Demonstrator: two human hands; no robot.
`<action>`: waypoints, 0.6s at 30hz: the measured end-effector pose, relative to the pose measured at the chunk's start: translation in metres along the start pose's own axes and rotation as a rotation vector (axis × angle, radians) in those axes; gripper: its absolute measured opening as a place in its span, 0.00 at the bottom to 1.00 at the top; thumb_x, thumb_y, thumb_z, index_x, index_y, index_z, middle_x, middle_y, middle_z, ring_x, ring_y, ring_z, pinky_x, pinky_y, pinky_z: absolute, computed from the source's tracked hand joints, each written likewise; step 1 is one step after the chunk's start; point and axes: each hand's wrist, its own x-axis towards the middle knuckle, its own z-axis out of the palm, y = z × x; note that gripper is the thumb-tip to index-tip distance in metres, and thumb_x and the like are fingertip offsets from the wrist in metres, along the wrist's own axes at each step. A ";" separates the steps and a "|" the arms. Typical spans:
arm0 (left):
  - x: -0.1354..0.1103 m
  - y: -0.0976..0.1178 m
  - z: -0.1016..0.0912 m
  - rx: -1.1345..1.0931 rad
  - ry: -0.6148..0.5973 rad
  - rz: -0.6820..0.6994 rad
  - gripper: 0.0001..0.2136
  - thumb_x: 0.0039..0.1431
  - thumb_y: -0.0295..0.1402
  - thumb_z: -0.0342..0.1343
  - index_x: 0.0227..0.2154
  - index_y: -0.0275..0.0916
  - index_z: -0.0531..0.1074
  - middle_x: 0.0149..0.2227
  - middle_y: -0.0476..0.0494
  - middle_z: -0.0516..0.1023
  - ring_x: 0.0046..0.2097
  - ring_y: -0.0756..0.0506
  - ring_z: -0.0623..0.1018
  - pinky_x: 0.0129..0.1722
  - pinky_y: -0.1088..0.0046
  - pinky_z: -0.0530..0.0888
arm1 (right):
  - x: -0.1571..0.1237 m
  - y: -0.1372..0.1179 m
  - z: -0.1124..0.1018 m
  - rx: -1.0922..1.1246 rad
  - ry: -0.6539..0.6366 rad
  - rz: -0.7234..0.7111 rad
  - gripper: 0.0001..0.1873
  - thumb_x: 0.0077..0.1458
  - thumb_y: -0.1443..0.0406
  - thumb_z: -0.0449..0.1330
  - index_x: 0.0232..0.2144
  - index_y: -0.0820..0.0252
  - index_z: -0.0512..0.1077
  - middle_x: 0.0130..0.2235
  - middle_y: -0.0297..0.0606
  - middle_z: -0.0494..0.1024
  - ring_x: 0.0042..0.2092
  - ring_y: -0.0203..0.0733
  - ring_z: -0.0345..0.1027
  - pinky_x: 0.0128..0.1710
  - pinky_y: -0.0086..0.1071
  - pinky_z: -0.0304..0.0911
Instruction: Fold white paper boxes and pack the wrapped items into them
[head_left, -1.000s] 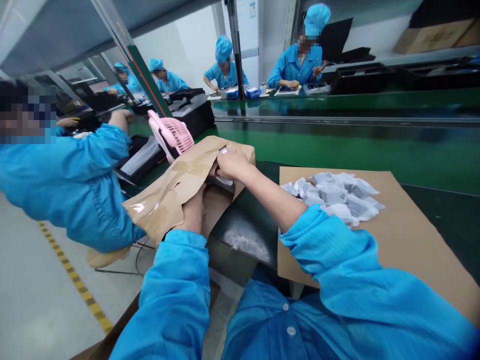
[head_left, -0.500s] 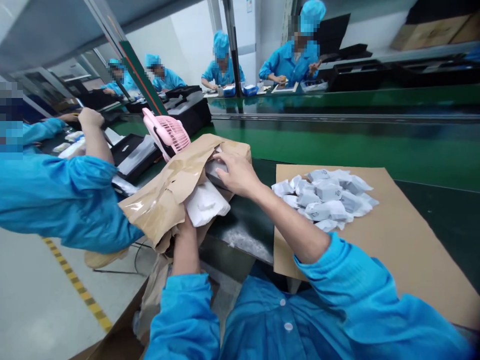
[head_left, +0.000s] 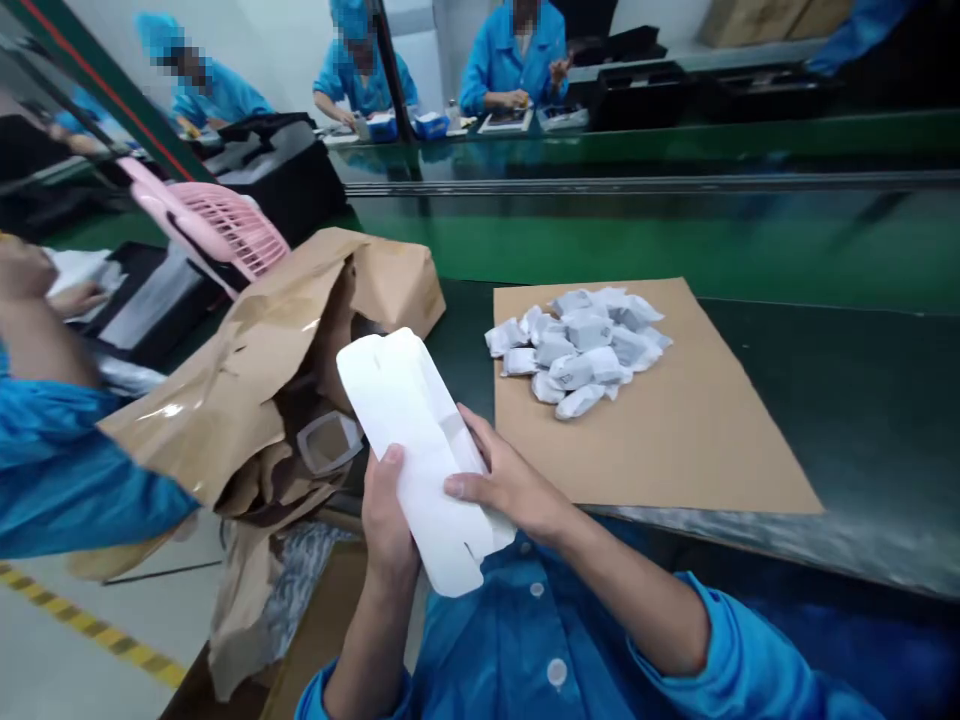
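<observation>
Both of my hands hold a stack of flat white folded cartons point(head_left: 431, 460), tilted in front of my chest. My left hand point(head_left: 390, 525) grips its left edge, thumb on top. On the right edge, my right hand point(head_left: 510, 480) is closed with its thumb pressed on the upper face; its other fingers are partly hidden. Left of the stack lies a torn brown paper package point(head_left: 262, 330), gaping toward me, with a translucent piece point(head_left: 330, 443) at its opening. Several small white wrapped packets point(head_left: 581, 345) are heaped on a cardboard sheet point(head_left: 637, 450) to the right.
A pink fan point(head_left: 217, 220) stands behind the package, near black trays point(head_left: 281, 170). A co-worker's sleeve point(head_left: 67, 470) reaches in at the left. Across the green conveyor line point(head_left: 600, 235) other people in blue sit working. An open carton point(head_left: 307, 630) is below the table edge.
My hands have come out of the brown package with the white stack and brought it toward my chest. The view has turned to the right and down.
</observation>
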 end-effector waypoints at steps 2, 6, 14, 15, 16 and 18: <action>0.005 -0.007 0.010 0.024 -0.050 0.048 0.27 0.58 0.45 0.56 0.58 0.39 0.65 0.52 0.37 0.77 0.51 0.37 0.78 0.53 0.58 0.73 | -0.010 -0.012 -0.004 -0.088 0.079 -0.036 0.58 0.43 0.54 0.72 0.68 0.56 0.44 0.66 0.43 0.58 0.65 0.51 0.54 0.62 0.43 0.55; 0.019 -0.013 0.024 0.004 -0.105 0.115 0.27 0.56 0.43 0.58 0.57 0.41 0.67 0.53 0.40 0.77 0.55 0.36 0.75 0.56 0.58 0.71 | -0.016 -0.024 -0.009 -0.337 0.244 -0.074 0.66 0.39 0.55 0.73 0.69 0.58 0.38 0.68 0.44 0.51 0.68 0.52 0.46 0.66 0.46 0.48; 0.021 -0.013 0.028 -0.063 -0.143 -0.191 0.28 0.59 0.52 0.52 0.57 0.40 0.68 0.53 0.39 0.77 0.58 0.34 0.72 0.59 0.54 0.69 | -0.020 -0.034 -0.043 -1.126 0.326 -0.417 0.40 0.56 0.48 0.61 0.63 0.60 0.58 0.58 0.49 0.69 0.58 0.55 0.64 0.53 0.48 0.64; 0.019 -0.014 0.027 -0.085 -0.159 -0.253 0.29 0.59 0.52 0.51 0.58 0.40 0.68 0.53 0.39 0.77 0.59 0.33 0.71 0.59 0.53 0.68 | -0.020 -0.038 -0.046 -1.259 0.322 -0.542 0.33 0.59 0.50 0.59 0.61 0.60 0.61 0.56 0.48 0.71 0.56 0.52 0.66 0.51 0.45 0.65; 0.017 -0.014 0.026 -0.109 -0.172 -0.306 0.29 0.59 0.52 0.50 0.58 0.39 0.68 0.53 0.38 0.77 0.60 0.33 0.71 0.60 0.52 0.68 | -0.020 -0.041 -0.048 -1.381 0.305 -0.663 0.27 0.61 0.53 0.58 0.58 0.61 0.64 0.53 0.47 0.73 0.53 0.49 0.67 0.48 0.41 0.66; 0.012 -0.015 0.024 -0.154 -0.170 -0.366 0.30 0.59 0.52 0.51 0.58 0.39 0.67 0.53 0.38 0.77 0.60 0.33 0.70 0.61 0.53 0.66 | -0.018 -0.045 -0.047 -1.611 0.246 -0.867 0.15 0.64 0.61 0.55 0.49 0.64 0.70 0.45 0.45 0.77 0.45 0.44 0.71 0.38 0.36 0.66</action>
